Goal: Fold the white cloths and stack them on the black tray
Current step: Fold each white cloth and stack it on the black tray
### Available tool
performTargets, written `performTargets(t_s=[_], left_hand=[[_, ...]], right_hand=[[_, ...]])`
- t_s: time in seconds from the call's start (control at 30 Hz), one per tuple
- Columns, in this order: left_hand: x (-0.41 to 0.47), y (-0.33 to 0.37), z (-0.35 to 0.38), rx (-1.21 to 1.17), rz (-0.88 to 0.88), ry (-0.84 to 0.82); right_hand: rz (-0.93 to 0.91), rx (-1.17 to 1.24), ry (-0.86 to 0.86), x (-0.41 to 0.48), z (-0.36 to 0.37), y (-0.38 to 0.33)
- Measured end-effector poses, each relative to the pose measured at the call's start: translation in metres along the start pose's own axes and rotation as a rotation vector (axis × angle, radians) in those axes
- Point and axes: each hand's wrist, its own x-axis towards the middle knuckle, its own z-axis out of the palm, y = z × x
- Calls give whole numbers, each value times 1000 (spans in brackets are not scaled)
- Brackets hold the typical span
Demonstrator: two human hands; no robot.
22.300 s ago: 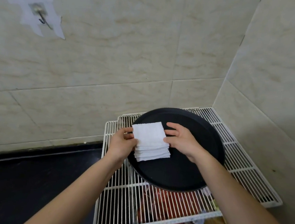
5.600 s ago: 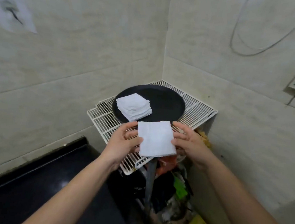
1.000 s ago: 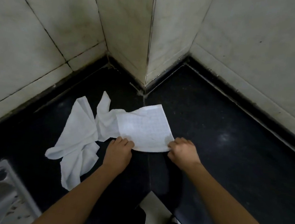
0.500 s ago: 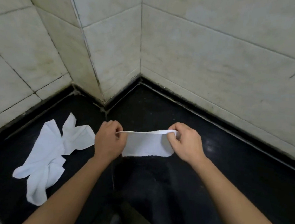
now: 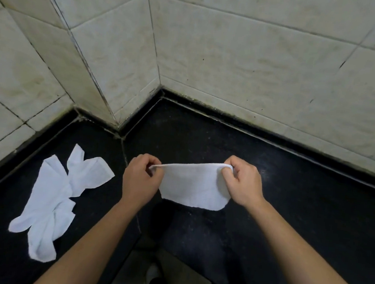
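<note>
The white cloth (image 5: 192, 186) is a small, plain piece of soft fabric, unmarked and a little fuzzy at the surface. It is held up in the air above the black counter (image 5: 300, 219), touching it nowhere. Its top edge runs taut and nearly level from one grip to the other. Below that edge the fabric hangs slack with rounded lower corners, sagging lowest toward the right-hand grip. Whether it is one layer or doubled cannot be told.

The left hand (image 5: 141, 181) pinches the top left corner between thumb and forefinger, its other fingers curled in and its back turned up to the camera. The right hand (image 5: 240, 182) pinches the opposite top corner the same way, knuckles raised. Both forearms reach forward with the wrists about level.

Out beyond the left-hand grip, well apart from it, the loose white cloths (image 5: 57, 198) lie crumpled and unfolded on the counter. Past both grips rise the tiled walls (image 5: 256, 68).
</note>
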Motion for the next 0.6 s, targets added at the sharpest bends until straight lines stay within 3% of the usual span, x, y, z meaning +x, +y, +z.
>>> performTargets(t_s=[0.27, 0.37, 0.47, 0.6], left_hand=[[34, 14, -13, -144, 98, 204], [31, 5, -11, -120, 139, 221], [7, -30, 1, 92, 214, 104], [-43, -92, 22, 383, 284, -244]], right_hand=[[4, -16, 272, 27, -17, -18], [-38, -16, 295, 19, -15, -20], [-66, -153, 180, -3, 5, 4], [-52, -363, -221, -47, 39, 53]])
